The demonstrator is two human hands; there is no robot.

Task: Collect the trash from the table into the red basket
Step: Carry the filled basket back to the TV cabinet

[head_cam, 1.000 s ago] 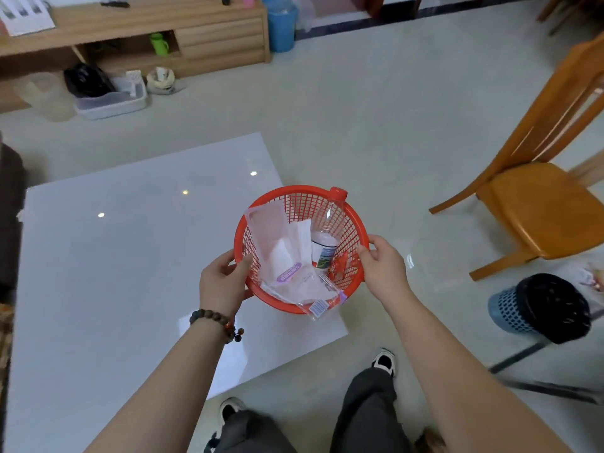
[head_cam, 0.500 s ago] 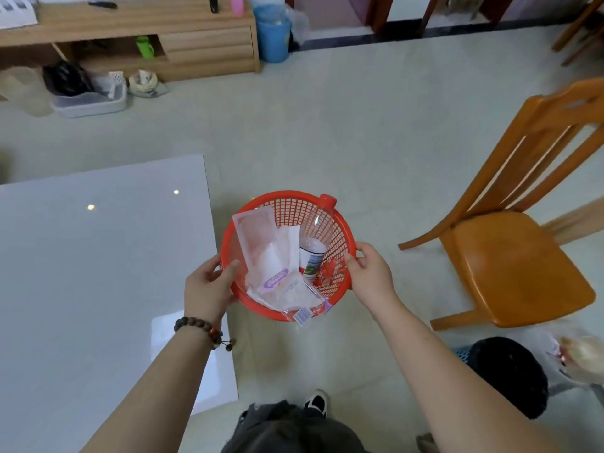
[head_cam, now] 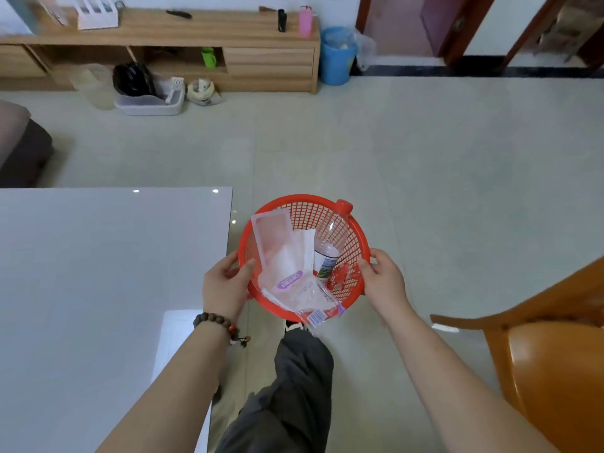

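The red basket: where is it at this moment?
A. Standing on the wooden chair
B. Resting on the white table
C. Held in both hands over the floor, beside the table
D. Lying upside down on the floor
C. The left hand and right hand grip opposite sides of the red basket, which is over floor tiles just past the white table edge.

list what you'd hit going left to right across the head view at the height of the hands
white table → left hand → red basket rim → plastic wrappers → clear bottle → right hand → wooden chair
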